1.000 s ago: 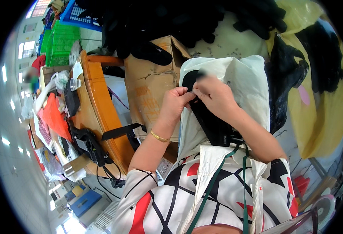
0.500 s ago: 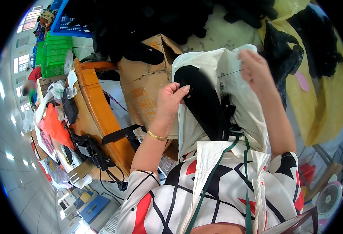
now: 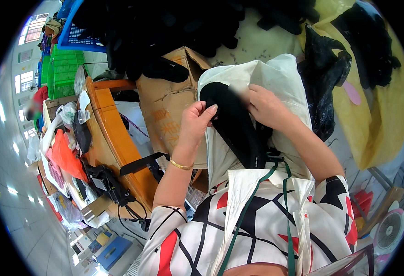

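Since half a second ago, our right hand (image 3: 267,106) has swung back from out beyond the cloth's right edge and is now beside the work, while our left hand has barely shifted. Closest to us we've got the patterned shirt (image 3: 188,234) and the green straps (image 3: 288,216). Past those, white cloth (image 3: 284,83) covers our lap, and that's where the black fabric piece (image 3: 238,131) is: it runs from near the cloth's far left corner down to its near edge, with a small pale label at the near end. Our left hand (image 3: 196,117) has thumb and finger pinching its left edge. The right one has fingers bent in by the opposite edge, but a blurry patch covers the tips, so we can't tell if they're gripping anything. Cardboard box (image 3: 165,106) sits just off the cloth's left edge, then a wooden table (image 3: 119,133) further left. Off the right edge there's a crumpled black bag (image 3: 321,69) over yellow sheeting (image 3: 372,133). Farthest out, a big black pile (image 3: 165,27) lies beyond the far edge, blue basket (image 3: 68,39) at its left.
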The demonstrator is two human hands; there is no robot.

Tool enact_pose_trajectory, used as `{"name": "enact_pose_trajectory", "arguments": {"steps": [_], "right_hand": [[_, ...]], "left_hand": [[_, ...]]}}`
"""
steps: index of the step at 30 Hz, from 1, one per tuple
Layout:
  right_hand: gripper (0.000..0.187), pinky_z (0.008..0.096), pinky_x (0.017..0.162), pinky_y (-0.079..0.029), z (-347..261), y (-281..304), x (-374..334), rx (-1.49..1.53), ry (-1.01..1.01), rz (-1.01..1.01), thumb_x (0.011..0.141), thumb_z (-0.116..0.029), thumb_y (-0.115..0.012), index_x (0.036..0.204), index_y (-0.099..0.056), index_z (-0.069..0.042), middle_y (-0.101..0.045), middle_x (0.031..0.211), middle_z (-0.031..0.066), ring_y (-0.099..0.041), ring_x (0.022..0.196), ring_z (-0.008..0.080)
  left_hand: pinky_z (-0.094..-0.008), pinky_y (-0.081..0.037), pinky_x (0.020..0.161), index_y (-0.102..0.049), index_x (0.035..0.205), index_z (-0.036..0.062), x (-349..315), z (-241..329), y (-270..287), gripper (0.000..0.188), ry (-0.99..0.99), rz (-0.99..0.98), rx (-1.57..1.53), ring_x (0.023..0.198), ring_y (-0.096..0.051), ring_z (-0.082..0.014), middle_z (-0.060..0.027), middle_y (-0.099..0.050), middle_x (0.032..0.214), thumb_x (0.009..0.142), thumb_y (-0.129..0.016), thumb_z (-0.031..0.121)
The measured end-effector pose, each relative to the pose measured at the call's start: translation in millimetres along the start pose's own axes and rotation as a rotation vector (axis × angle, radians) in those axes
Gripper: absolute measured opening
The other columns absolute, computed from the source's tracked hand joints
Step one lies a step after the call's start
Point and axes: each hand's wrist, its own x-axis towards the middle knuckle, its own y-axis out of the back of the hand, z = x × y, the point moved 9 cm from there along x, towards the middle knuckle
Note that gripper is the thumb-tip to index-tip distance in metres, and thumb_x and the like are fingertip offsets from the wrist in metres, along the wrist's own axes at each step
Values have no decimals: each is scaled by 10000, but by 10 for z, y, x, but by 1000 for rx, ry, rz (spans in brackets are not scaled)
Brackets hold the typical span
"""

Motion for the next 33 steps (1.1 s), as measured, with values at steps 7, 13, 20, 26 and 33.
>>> {"name": "enact_pose_trajectory", "arguments": {"steps": [7,13,20,26,33], "right_hand": [[38,365,689,-513,125,197,158,95,-195,281,872,-44,-623,896,-645,-24,-625,811,78,-625,776,268],[231,236,741,-484,-74,1,407,1023,-404,313,1029,-178,-523,925,-654,-19,-614,833,-14,-559,791,62],[285,242,694,-454,-248,-437,405,1454,-586,117,1048,-235,-484,844,-561,-53,-537,750,-4,-519,714,99],[312,253,617,-378,-370,-254,176,1562,-710,310,1038,-243,-498,774,-494,-76,-433,686,-8,-390,617,104],[304,216,625,-384,-676,-178,227,1375,-532,219,1054,-236,-473,800,-519,-76,-469,704,-22,-428,668,69]], "left_hand": [[-319,-499,662,-664,1070,46,-501,768,-234,260,-832,293,936,783,-597,-231,-65,-581,862,825,-727,105],[-354,-522,681,-662,1121,44,-497,678,-299,339,-781,222,937,798,-629,-284,-110,-619,914,792,-736,88],[-362,-537,670,-609,1169,84,-463,611,-373,381,-626,242,1005,840,-640,-277,-95,-625,982,801,-706,109],[-374,-545,672,-576,1190,99,-459,486,-375,421,-788,264,946,857,-640,-283,-83,-618,1005,794,-718,101],[-377,-534,636,-573,1141,96,-430,613,-493,400,-735,207,1007,866,-636,-282,-82,-609,983,780,-737,151]]}}
